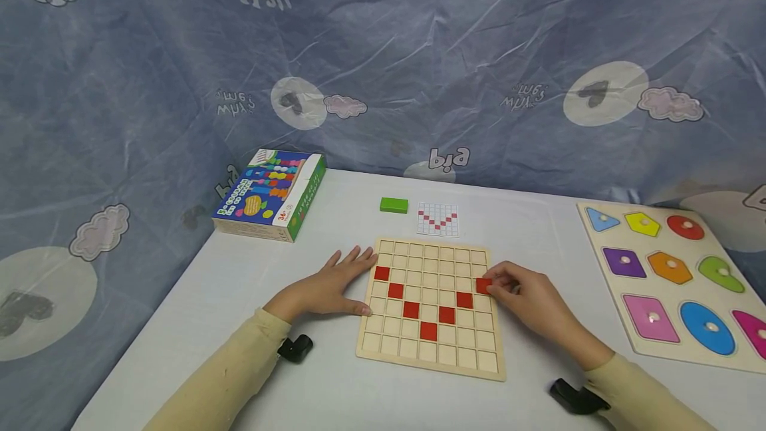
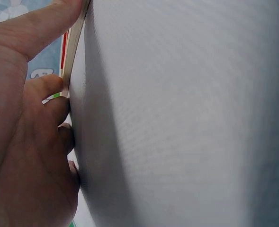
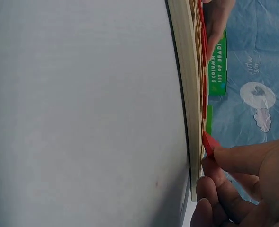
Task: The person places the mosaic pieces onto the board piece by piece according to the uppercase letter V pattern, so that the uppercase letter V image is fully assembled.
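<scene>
A square wooden grid board (image 1: 429,279) lies on the white table. Several red square tiles (image 1: 428,331) sit in its cells in a V shape. At the right edge of the board, my right hand (image 1: 526,298) pinches a red tile (image 3: 209,144) between thumb and fingertips; in the right wrist view that tile is tilted against the board. My left hand (image 1: 332,288) lies with fingers spread along the board's left edge, thumb and fingertips touching it. Behind the board is a small card (image 1: 438,220) printed with a red V on a grid.
Left of the card stands a green block (image 1: 393,205). A blue and green box (image 1: 263,195) is at the back left. On the right lies a wooden shape board (image 1: 688,292) with colourful knobbed pieces. A patterned blue cloth (image 1: 383,52) hangs behind the table.
</scene>
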